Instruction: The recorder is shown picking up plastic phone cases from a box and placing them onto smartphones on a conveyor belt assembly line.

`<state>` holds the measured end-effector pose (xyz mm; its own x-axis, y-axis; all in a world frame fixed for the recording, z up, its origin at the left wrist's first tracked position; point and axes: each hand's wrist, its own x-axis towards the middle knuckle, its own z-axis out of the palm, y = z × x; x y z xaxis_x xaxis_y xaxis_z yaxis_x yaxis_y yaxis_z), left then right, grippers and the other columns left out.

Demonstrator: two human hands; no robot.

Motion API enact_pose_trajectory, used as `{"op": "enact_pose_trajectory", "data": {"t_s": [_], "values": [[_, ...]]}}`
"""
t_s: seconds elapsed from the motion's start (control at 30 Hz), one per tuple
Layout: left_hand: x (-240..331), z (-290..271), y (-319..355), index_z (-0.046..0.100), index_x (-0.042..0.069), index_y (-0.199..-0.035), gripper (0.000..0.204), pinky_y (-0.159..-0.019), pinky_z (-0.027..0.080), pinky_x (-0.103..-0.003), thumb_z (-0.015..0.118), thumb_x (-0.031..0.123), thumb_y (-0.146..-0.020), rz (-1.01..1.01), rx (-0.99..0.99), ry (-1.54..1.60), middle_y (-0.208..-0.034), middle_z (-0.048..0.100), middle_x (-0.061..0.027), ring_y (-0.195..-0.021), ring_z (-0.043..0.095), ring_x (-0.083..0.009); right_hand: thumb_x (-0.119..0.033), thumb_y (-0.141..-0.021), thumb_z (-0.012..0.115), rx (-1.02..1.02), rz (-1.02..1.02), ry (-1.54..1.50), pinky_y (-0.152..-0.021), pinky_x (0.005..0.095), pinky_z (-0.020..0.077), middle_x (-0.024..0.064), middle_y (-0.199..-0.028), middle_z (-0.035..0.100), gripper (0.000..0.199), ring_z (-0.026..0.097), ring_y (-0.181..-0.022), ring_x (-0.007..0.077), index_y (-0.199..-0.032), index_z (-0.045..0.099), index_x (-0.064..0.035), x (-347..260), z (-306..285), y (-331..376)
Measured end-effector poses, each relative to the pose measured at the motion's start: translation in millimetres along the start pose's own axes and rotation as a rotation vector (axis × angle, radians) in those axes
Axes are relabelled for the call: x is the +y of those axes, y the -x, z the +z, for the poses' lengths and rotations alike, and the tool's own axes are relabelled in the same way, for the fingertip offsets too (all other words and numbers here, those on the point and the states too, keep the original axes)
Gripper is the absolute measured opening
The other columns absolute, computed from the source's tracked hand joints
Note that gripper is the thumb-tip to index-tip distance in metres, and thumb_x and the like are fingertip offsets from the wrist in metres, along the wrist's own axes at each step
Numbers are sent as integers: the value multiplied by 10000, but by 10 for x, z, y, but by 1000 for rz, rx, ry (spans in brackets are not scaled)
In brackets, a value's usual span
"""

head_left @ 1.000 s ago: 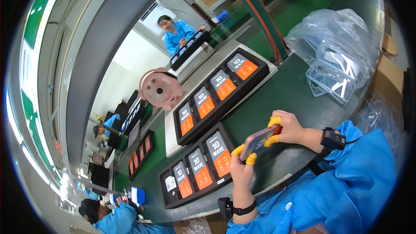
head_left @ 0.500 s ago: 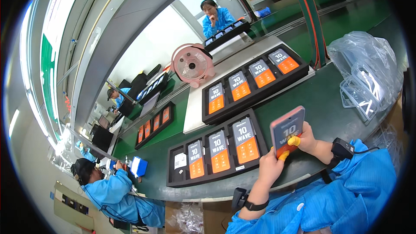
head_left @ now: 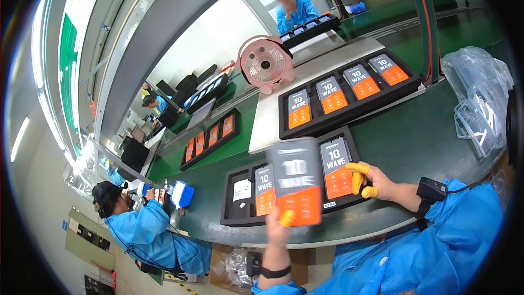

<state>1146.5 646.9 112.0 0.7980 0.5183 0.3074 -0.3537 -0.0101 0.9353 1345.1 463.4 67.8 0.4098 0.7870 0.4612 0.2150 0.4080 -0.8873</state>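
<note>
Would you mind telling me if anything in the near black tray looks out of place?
The near black tray has one odd slot: its leftmost holds only a small white card, not an orange-and-grey device like its neighbour.

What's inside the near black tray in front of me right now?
The near black tray holds two orange-and-grey phone-like units and a small white card. The left hand lifts another unit, blurred, which hides the slot behind it.
</note>
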Motion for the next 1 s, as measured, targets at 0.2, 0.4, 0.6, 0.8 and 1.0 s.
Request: {"op": "enact_pose_trajectory", "data": {"t_s": [0.2,0.4,0.6,0.8,1.0], "values": [[-60,493,-208,566,36,-858,231,-665,433,-348,603,220,-722,22,-304,-1189,-792,561,-167,-727,539,-311,-155,-688,708,2,218,-161,-800,283,422,29,-978,554,441,506,-919,114,-1056,493,-41,-35,56,41],[-455,-1692,-667,467,6,-1064,488,-800,383,-424,531,392,-773,5,379,-1786,-1047,446,-228,-989,416,-374,-122,-704,686,30,269,-433,-787,263,420,21,-946,554,385,507,-885,101,-1031,501,-36,-8,12,-16],[-626,-1992,-937,397,28,-1177,540,-893,287,-491,394,446,-835,-300,235,-1686,-1214,325,-231,-1091,309,-398,-120,-708,681,-8,230,-353,-790,265,419,26,-945,557,384,508,-883,102,-1034,499,-31,-49,8,31],[-406,-1524,-951,490,-10,-1021,388,-811,337,-447,488,320,-818,21,541,-1748,-1046,405,-210,-936,384,-354,-130,-717,675,-32,211,-358,-791,264,415,25,-959,553,388,502,-892,99,-1047,493,-37,45,-47,25],[-387,322,77,492,12,-1057,281,-759,401,-353,494,105,-792,-104,-219,-741,-1013,502,-136,-835,503,-255,-125,-722,668,-29,166,-323,-792,263,419,26,-954,560,389,511,-884,102,-1057,491,-38,-2,-35,22]]}}
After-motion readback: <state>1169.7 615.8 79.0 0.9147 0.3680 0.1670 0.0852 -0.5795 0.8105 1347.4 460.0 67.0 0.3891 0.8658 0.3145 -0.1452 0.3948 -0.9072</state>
